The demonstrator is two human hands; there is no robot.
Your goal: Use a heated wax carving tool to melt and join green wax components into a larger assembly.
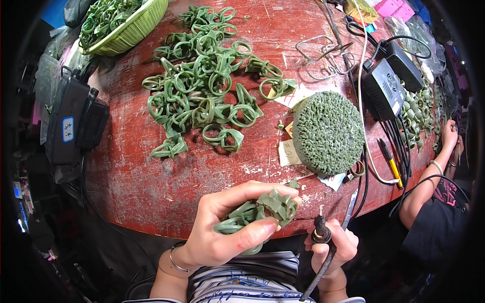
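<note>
A: How do your hands stand?

B: Your left hand (225,224) is closed, thumb and fingers bent around a green clump (277,206), its jagged end beside the thumb tip. Your right hand (333,247) is closed around a black pen tool (320,233), tip upward; a grey strip (349,208) runs along that hand, though whether you grip it cannot be told.

A: Where is your clump?

B: At the curved near edge of your counter (136,194), nearer to you than the green rings (202,91) and the round block (328,134).

A: What room have you?

B: Open red surface runs from the rings to your near edge, and leftward toward a black box (65,116). Your right is tighter: the block, a white cable (369,151) and a yellow marker (394,169) crowd it. A co-worker's arm (429,177) lies farther right, well apart from yours.

A: What writing faces you?

B: The box bears a blue-bordered label (68,130) with dark characters. Beside the block, a lower slip (289,154) carries dark handwriting; an upper slip (298,94) shows red strokes. Print on the fan box (386,88) is too small to read.
</note>
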